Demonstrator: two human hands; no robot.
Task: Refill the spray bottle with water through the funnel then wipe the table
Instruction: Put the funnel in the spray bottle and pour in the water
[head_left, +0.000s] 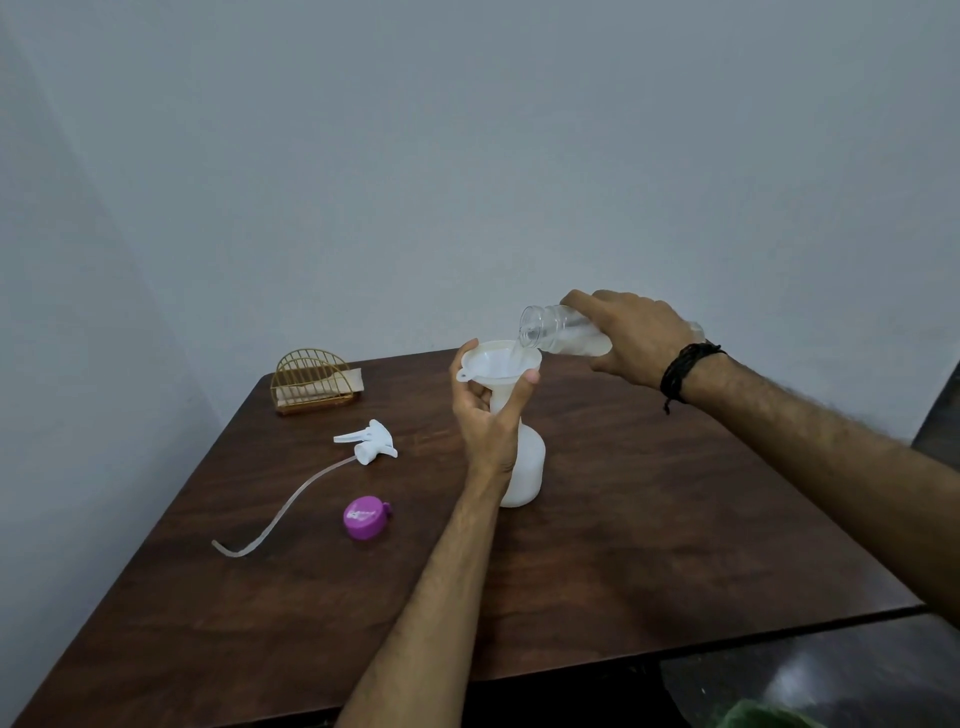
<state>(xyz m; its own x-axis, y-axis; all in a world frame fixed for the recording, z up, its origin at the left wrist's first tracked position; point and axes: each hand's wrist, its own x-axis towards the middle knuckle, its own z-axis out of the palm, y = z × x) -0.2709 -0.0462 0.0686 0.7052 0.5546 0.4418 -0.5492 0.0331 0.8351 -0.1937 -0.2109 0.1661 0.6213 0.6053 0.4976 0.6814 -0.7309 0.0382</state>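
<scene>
Mid-refill at desk (649, 545): left hand (485, 421) grasping funnel (498, 366) seated in upright spray bottle (527, 467); right hand (631, 338) clenched round tilted water bottle (550, 330), pouring. Light, slick plastic, likely tippy; best held at neck.

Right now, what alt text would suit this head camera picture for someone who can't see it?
A right hand tips a clear bottle into a white funnel, steadied by the left hand, atop a spray bottle. The sprayer head and purple cap lie on the table.
</scene>
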